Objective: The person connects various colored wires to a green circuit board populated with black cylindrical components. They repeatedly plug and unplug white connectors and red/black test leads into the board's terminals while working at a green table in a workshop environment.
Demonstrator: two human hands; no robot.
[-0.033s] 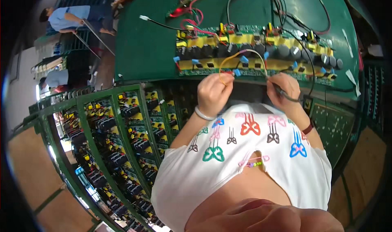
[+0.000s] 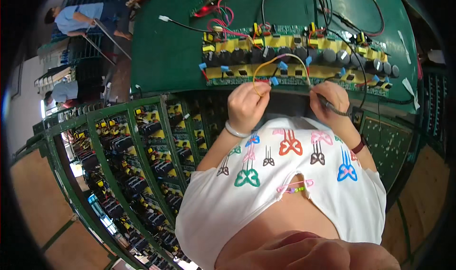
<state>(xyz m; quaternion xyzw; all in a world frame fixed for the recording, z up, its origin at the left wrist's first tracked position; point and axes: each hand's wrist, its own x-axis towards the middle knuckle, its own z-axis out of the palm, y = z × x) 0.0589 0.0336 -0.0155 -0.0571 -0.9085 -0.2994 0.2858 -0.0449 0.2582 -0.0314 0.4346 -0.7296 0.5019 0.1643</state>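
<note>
My left hand (image 2: 248, 104) is closed, pinching one end of a thin wire (image 2: 281, 56). The wire arches up from there, yellow-orange on the left and pale on the right, in front of the circuit boards. Its other end goes to the fingertips of my right hand (image 2: 331, 100), also closed on it. A dark rod-like piece (image 2: 326, 103) with a coiled cord (image 2: 338, 111) lies along the right palm; how it is held is partly hidden. Just beyond both hands sits a row of joined circuit boards (image 2: 266, 79) with black cylindrical capacitors (image 2: 328, 56) and blue-tipped leads (image 2: 283, 66).
The boards rest on a green table (image 2: 161, 56). A small lit board (image 2: 207, 4) with red wires, a white-ended cable (image 2: 164, 18) and black cables lie behind. At left stands a green rack (image 2: 109, 170) full of similar boards. Two people (image 2: 78, 19) are farther off.
The boards and table have shifted slightly up and left in the picture. Both hands keep the same grip on the wire, nearly in place.
</note>
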